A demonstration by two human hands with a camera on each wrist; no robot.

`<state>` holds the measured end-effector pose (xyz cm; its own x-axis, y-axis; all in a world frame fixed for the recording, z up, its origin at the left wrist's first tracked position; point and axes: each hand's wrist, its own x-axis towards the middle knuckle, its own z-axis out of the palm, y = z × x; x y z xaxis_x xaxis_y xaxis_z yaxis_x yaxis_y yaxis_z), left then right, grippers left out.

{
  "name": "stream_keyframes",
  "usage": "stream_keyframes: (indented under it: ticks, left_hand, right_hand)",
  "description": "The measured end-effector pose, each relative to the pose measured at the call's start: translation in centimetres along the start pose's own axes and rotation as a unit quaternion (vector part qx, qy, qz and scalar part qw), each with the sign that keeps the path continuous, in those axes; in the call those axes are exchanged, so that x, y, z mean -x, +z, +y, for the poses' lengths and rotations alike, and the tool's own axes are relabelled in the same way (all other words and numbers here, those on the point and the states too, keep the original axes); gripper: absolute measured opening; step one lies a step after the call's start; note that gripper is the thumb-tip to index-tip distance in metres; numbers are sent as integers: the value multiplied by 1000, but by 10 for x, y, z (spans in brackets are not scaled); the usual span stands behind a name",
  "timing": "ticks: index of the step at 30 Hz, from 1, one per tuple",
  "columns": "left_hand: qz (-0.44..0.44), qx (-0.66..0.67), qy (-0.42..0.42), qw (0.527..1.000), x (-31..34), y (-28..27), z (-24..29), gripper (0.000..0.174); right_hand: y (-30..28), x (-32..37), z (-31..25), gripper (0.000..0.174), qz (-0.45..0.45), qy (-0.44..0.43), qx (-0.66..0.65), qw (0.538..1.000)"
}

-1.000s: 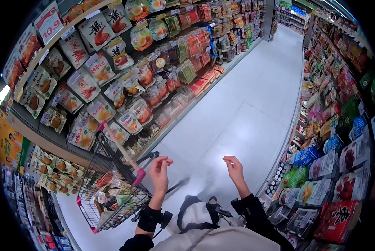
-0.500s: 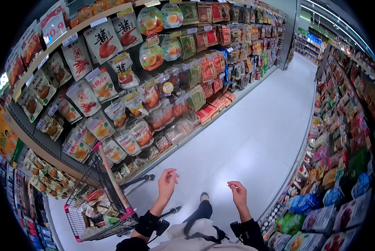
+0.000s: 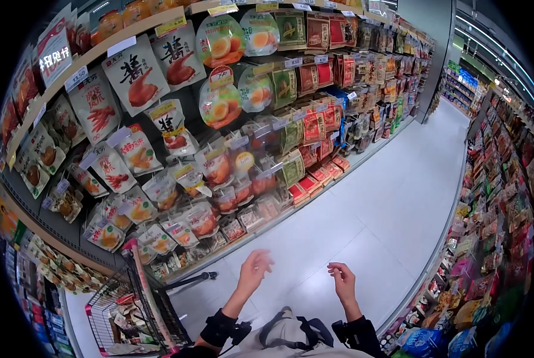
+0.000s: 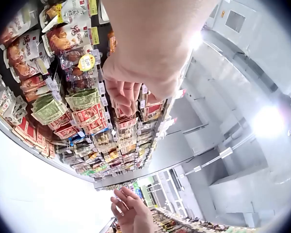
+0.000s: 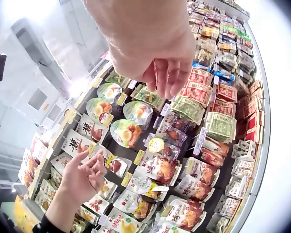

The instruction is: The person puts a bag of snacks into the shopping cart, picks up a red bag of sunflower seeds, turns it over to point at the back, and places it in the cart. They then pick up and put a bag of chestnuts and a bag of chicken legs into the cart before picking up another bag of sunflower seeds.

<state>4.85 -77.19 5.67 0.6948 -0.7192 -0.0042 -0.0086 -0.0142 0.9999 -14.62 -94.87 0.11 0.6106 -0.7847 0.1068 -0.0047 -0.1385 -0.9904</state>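
Note:
My left hand (image 3: 254,275) is raised over the aisle floor, fingers loosely bent and nothing in it. To its right, my right hand (image 3: 342,283) hovers at about the same height, also holding nothing, its fingers bent downward. A gap separates the two hands. Nearest to the left hand is the lower part of a shelf wall hung with snack packs (image 3: 200,221). In the right wrist view the left hand (image 5: 82,178) has its fingers partly spread. Both hands stay apart from the goods and the cart.
A shopping cart (image 3: 140,285) with packaged food (image 3: 132,319) in its basket stands at lower left. Its wheeled leg (image 3: 192,279) reaches toward the aisle. More packaged goods (image 3: 487,238) line the right side. The pale floor (image 3: 386,203) runs to a grey pillar (image 3: 437,59).
The view has swung toward the left shelf, which looks larger and nearer. The cart has shifted lower left in view. Both hands sit a little farther right and lower, still holding nothing.

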Motion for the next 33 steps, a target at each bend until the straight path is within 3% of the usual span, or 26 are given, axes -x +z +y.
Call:
stream_keyframes:
  ticks: [7,13,20,26,33]
  left_hand:
    - [30,21,-8,999,-39,1,-19,25]
    - [59,24,24,998,-87,30,-15,27]
    - [37,26,18,999,-187,121,-13,29]
    - [-9,8,21,1000,-287,215,-13,30]
    - [-8,13,40,999,-376,277,-7,33]
  right_hand:
    - [11,-78,15,18,-58,37,-72,995]
    - [3,-156,6,19,-130,15,-97,987]
    - [-67,-262,13,18,-193,-12,-76,978]
    - [-153,-353,31,18,-157,13,-40,987]
    - [-185,-427,68,18,-176,40,-51,982]
